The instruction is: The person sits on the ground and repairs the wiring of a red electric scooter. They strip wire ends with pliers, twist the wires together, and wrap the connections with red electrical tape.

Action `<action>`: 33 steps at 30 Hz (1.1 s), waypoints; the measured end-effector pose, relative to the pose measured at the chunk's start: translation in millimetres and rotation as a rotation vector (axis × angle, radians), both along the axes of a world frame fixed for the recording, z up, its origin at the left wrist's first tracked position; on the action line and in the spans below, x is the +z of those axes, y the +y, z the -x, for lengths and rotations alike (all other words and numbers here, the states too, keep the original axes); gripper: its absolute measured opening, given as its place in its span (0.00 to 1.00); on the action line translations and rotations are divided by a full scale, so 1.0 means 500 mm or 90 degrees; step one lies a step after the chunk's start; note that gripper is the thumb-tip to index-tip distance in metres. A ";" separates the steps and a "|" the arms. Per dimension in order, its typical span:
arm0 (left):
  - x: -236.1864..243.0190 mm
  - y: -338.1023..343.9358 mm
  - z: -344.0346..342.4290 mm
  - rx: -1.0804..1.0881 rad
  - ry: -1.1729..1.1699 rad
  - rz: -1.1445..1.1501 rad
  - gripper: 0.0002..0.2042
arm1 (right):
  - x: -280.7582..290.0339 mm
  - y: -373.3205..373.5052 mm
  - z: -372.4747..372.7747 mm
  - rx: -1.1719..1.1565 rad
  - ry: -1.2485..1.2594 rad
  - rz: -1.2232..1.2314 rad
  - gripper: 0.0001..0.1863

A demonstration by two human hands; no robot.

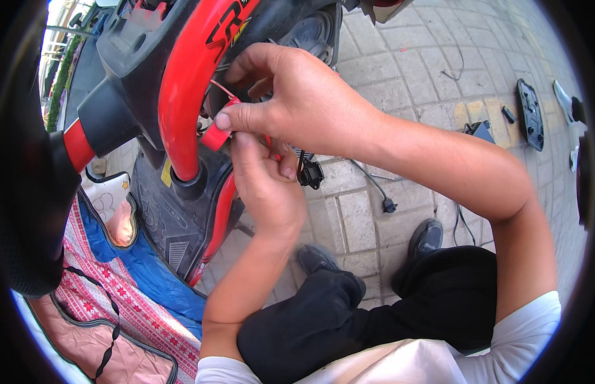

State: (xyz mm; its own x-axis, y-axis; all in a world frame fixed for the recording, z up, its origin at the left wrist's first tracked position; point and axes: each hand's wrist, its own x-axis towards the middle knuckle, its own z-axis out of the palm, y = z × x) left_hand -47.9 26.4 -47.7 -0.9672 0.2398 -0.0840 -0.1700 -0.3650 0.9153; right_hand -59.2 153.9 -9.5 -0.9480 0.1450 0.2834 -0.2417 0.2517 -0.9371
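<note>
My right hand (297, 102) reaches in from the right, its thumb and fingers closed on a roll of red tape (215, 137). A thin pinkish wire (220, 87) runs down to the tape from behind the red frame tube (178, 96) of a scooter. Just below, my left hand (264, 192) has its fingers curled round wires, its thumb tip close to the tape. Its palm side is partly hidden. Beside the left fingertips hangs a black connector (310, 174) on a short dark cable.
The scooter's black footboard (172, 217) stands at the left, next to a quilted patterned cover (128, 281). On the paving lie a cable with a plug (389, 205), a black plastic cover (530, 115) and a grey box (479, 130). My shoes (427, 237) are below.
</note>
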 end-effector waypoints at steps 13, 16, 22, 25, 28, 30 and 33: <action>0.040 -0.060 0.068 -0.203 -0.226 -0.176 0.18 | -0.051 0.056 0.034 0.224 -0.062 0.079 0.23; 0.042 -0.060 0.068 -0.192 -0.225 -0.144 0.16 | -0.049 0.065 0.043 0.221 -0.067 0.023 0.24; 0.023 -0.061 0.056 -0.072 -0.023 -0.049 0.09 | -0.010 0.071 0.026 0.211 -0.160 -0.015 0.17; 0.003 -0.054 0.054 0.002 0.120 0.055 0.09 | 0.008 0.073 0.015 0.215 -0.172 -0.010 0.17; -0.016 -0.058 0.051 0.029 0.209 0.147 0.07 | 0.027 0.074 -0.003 0.253 -0.138 0.045 0.19; -0.027 -0.055 0.051 0.057 0.247 0.234 0.10 | 0.027 0.074 -0.014 0.302 -0.086 0.123 0.20; -0.037 -0.045 0.042 0.042 0.239 0.215 0.10 | 0.020 0.053 -0.020 0.288 -0.067 0.135 0.20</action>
State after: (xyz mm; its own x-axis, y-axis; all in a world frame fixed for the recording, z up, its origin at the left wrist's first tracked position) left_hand -68.8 3.8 -66.2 -0.9578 0.1964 0.2099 0.2068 -0.0364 0.9777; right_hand -49.1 180.5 0.3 -0.9509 -0.2424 0.1924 -0.1847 -0.0542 -0.9813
